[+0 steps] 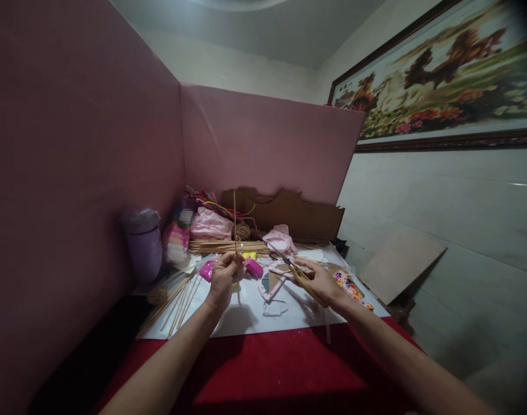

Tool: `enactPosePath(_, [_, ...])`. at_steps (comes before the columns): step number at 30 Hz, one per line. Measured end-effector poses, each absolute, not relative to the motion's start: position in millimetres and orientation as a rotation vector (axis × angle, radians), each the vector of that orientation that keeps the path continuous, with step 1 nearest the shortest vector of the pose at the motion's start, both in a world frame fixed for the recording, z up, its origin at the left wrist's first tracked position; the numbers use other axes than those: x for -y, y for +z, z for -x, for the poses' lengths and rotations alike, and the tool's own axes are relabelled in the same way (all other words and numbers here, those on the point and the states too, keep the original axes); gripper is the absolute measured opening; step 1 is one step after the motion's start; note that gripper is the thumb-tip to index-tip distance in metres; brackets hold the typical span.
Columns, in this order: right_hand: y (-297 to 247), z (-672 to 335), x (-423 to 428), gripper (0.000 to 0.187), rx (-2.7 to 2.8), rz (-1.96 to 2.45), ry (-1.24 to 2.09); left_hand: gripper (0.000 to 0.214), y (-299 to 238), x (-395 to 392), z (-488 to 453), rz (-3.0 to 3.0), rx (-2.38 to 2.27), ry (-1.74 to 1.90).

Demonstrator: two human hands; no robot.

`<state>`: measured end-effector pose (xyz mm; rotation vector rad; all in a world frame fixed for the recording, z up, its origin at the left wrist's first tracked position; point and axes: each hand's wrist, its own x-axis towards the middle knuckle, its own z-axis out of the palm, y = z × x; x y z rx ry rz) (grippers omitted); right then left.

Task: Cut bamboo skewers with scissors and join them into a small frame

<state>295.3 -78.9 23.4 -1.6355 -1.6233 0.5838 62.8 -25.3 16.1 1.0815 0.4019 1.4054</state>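
A tall, dull-pink panel [82, 161] fills the left side and meets a lower pink back panel [267, 147] at an upright corner; the back panel's right edge slants. Above it show a pale rear wall [224, 60] and a greyish ceiling [315, 34], where part of a rounded light fixture [240, 3] is cut off by the top edge. The right wall [471, 196] is pale and glossy, with faint seams. A wide, dark-framed picture [436, 80] of horses and flowers hangs there, and a plain tan board [404, 262] leans below. The desk wears a red cloth [285, 369] under a white sheet [255, 327]. The lighting is dim, with soft shadows and dark corners.
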Motion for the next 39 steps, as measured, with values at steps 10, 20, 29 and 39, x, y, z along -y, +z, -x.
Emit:
enactPosePath(10, [36.1,-279.4,113.6,0.047,1.577,1.468,1.074,0.03,17.1,26.7,-64.4,-1.111,-0.392,1.363])
enactPosePath(20, [57.1,-271.2,130.2,0.039,1.852,1.526,0.679,0.029,24.9,35.6,-64.0,-1.14,-0.435,1.351])
enactPosePath(29, [55.3,-270.3,129.6,0.041,1.959,1.511,0.691,0.029,25.5,41.0,-56.8,-1.2,-0.537,1.042])
enactPosePath(39, [49.9,-257.3,116.1,0.046,1.973,1.449,0.737,0.014,29.3,46.1,-57.3,-1.215,-0.639,0.941])
